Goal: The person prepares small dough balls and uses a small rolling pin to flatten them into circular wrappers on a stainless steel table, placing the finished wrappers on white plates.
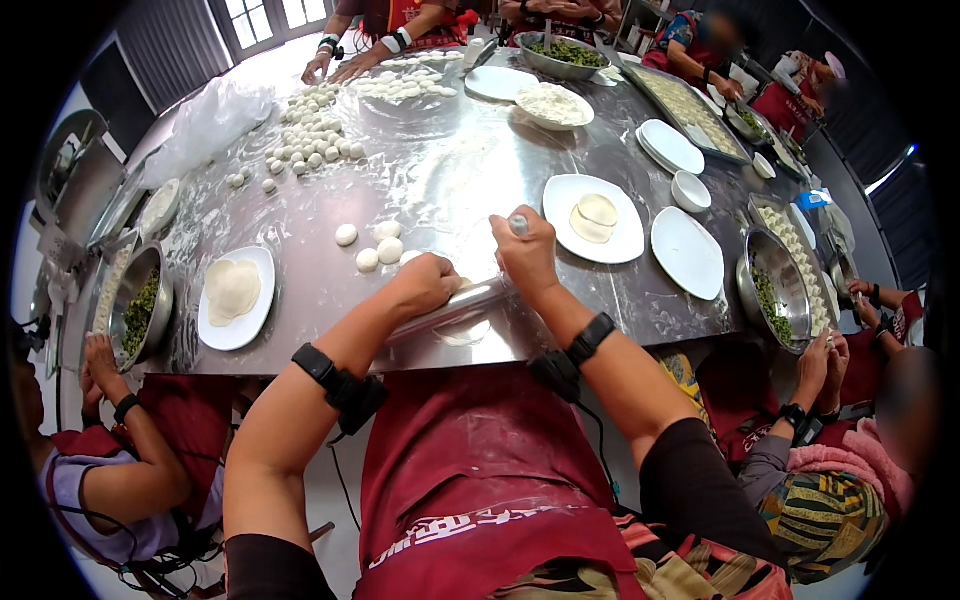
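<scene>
A smooth metallic rolling pin [450, 308] lies slantwise near the table's front edge. My right hand [527, 252] is closed in a fist around its right end, and a greyish tip shows above the fist. Beneath the pin is a flat round dough wrapper [466, 332], partly hidden. My left hand [428, 283] is closed, its fingers at the wrapper's far edge; the exact grip is hidden. Just beyond the left hand sit several dough balls [388, 250]. To the right, a white square plate [622, 245] holds rolled wrappers [594, 217].
Another plate [262, 325] with wrappers lies at left, beside a steel bowl [150, 340] of green filling. On the right are a bare plate [686, 252] and another filling bowl [800, 250]. A flour bowl [553, 106] and many dough pieces [310, 125] lie farther back. People work around the table.
</scene>
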A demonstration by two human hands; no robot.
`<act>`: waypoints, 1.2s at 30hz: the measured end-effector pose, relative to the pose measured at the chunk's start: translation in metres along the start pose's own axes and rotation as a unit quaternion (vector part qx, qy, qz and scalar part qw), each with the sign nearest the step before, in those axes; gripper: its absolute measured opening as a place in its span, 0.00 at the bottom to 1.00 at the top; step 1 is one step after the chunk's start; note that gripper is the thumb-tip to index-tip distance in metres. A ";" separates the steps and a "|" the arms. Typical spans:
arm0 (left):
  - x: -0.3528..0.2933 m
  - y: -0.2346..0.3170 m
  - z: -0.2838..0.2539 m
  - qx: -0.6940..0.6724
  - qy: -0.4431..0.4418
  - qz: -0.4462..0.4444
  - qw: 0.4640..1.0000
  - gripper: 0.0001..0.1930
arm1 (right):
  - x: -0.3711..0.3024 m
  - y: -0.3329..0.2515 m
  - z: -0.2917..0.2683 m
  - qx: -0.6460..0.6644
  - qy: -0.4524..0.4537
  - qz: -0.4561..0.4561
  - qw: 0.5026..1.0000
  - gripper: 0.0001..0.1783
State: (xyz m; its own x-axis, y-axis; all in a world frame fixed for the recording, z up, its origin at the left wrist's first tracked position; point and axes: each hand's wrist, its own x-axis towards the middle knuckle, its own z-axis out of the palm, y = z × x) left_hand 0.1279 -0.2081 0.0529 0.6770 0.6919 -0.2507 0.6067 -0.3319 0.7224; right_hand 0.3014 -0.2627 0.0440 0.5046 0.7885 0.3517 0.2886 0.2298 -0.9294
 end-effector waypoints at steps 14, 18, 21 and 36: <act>-0.002 0.003 0.001 -0.009 0.015 0.022 1.000 0.09 | -0.006 0.004 -0.002 0.001 0.017 -0.015 1.000 0.11; 0.000 -0.003 0.002 -0.004 -0.022 0.027 0.999 0.08 | -0.051 -0.023 -0.033 0.011 -0.015 0.046 0.999 0.11; -0.012 -0.011 -0.001 -0.063 -0.022 0.017 0.998 0.07 | -0.080 -0.029 -0.041 0.075 -0.013 0.031 0.997 0.11; -0.014 -0.006 -0.005 -0.018 -0.050 0.013 0.999 0.14 | -0.065 -0.025 -0.039 0.030 -0.022 0.030 0.999 0.10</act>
State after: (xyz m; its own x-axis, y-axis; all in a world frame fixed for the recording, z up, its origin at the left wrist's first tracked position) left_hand 0.1125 -0.2126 0.0551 0.7317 0.6153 -0.2931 0.5743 -0.3251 0.7513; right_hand 0.2935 -0.3416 0.0487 0.4834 0.8255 0.2913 0.2089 0.2144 -0.9541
